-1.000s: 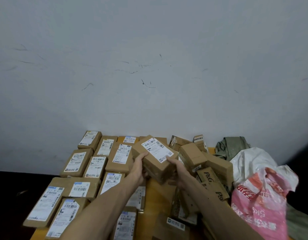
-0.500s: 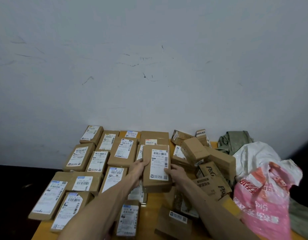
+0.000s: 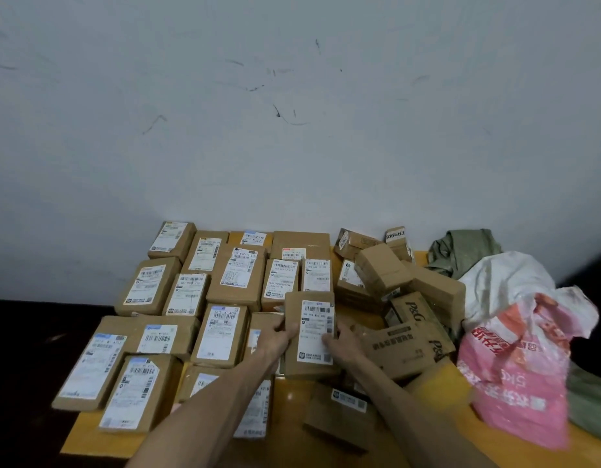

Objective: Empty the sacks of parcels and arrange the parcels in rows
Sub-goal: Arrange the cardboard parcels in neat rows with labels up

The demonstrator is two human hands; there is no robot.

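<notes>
A labelled parcel is gripped by its 2 long edges between left hand and right hand, just right of the parcel rows. Beyond, loose boxes are heaped beside a pink sack.

I see matt brown cardboard parcels with white paper labels — glossy yellow worktop, crinkled pink plastic sack.

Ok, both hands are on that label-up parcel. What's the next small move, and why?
Probably lower the parcel flat at the right end of the rows and release the grip. The left hand and right hand hold its sides, label up, squared with the rows' labels; the loose pile on the right awaits sorting.
</notes>
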